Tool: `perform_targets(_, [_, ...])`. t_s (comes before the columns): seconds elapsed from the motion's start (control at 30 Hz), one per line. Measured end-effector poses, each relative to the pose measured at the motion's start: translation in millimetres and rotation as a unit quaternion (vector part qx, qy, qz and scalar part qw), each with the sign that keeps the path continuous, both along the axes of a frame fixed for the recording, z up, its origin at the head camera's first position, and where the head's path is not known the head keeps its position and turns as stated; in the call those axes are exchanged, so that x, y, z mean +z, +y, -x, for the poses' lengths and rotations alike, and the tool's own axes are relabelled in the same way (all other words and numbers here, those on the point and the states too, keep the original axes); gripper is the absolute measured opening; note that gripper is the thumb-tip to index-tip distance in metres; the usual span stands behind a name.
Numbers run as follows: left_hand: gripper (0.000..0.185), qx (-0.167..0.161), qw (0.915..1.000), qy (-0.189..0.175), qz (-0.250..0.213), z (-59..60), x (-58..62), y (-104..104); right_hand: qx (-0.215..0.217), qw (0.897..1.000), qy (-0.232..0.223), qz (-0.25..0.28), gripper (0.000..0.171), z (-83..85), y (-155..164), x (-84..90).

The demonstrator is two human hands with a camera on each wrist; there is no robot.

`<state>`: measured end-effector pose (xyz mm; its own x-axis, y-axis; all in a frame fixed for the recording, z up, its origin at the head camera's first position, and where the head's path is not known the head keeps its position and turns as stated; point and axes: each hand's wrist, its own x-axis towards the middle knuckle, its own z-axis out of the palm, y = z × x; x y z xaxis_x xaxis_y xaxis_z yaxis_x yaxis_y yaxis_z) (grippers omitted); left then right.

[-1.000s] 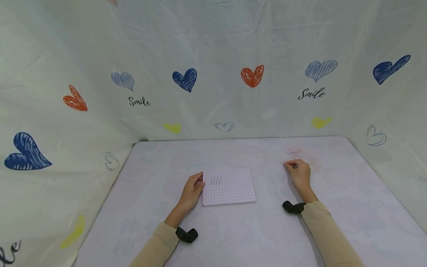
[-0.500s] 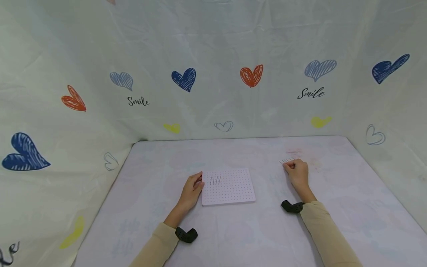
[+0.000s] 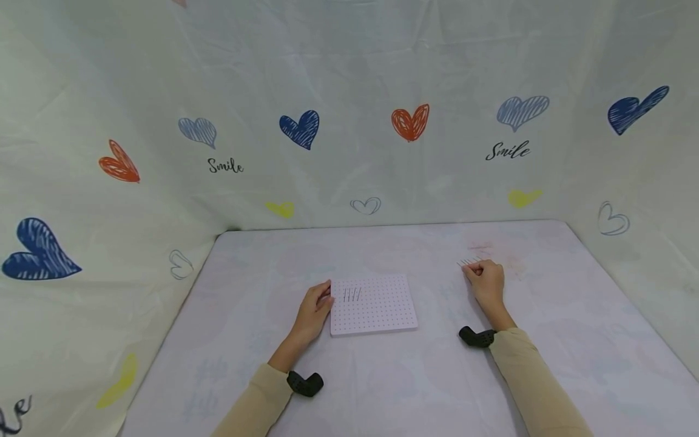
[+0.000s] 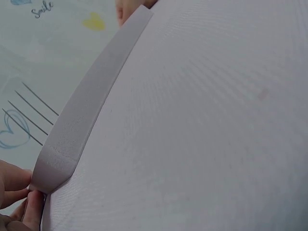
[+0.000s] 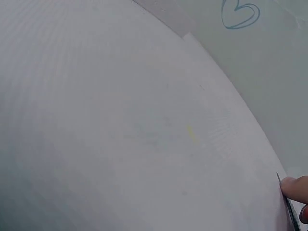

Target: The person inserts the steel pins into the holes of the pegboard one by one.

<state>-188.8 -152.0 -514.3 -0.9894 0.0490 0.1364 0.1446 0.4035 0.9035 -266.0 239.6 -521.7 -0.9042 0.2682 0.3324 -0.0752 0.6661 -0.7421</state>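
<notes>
Head view shows almost nothing changed in the last second: the left hand [image 3: 312, 311] still rests against the left edge of the pegboard [image 3: 374, 304] mid-table. The right hand [image 3: 485, 280], near the right edge, has drawn back slightly and pinches a pin [image 5: 288, 204] from the row of pins [image 3: 469, 262].

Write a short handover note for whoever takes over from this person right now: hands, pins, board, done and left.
Left hand: fingers rest against the left edge of the white pegboard, steadying it.
Right hand: at the loose pins lying on the table, fingers pinching one pin.
Done: four pins stand in the board's upper left holes.
Left: the loose pins are not yet in the board; most holes are free.
</notes>
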Motion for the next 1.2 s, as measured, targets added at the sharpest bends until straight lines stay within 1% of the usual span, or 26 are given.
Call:
perform_targets(0.17, [0.046,0.000,1.0000,0.003,-0.001,1.3,-0.9,0.1,0.002,1.000,0.006,-0.002,0.014,0.1,-1.1,-0.1])
perform_targets(0.37, [0.046,-0.002,1.0000,0.007,-0.004,1.9,0.6,-0.5,0.001,0.999,0.010,-0.037,0.014,0.8,-4.4,0.3])
perform_targets(0.57, [0.046,0.002,1.0000,-0.004,-0.005,0.1,2.6,0.3,-0.002,0.998,0.007,-0.058,0.015,1.2,-5.5,2.1])
perform_targets(0.73, [0.046,-0.001,0.9999,-0.002,-0.011,0.2,1.9,0.1,-0.001,0.999,-0.005,-0.047,0.016,0.9,-5.1,2.7])
perform_targets(0.87, [0.046,-0.002,0.9999,0.003,-0.013,-0.1,0.7,-0.2,0.006,1.000,0.001,-0.025,0.016,0.4,-4.2,3.5])
perform_targets(1.03, [0.046,0.001,0.9999,-0.003,-0.009,-0.5,2.7,0.4,0.010,1.000,0.012,0.002,0.016,1.1,-2.2,2.4])
perform_targets(1.2, [0.046,0.001,1.0000,0.001,-0.009,-0.3,1.8,0.3,0.016,1.000,0.014,0.000,0.020,-0.3,-0.9,3.6])
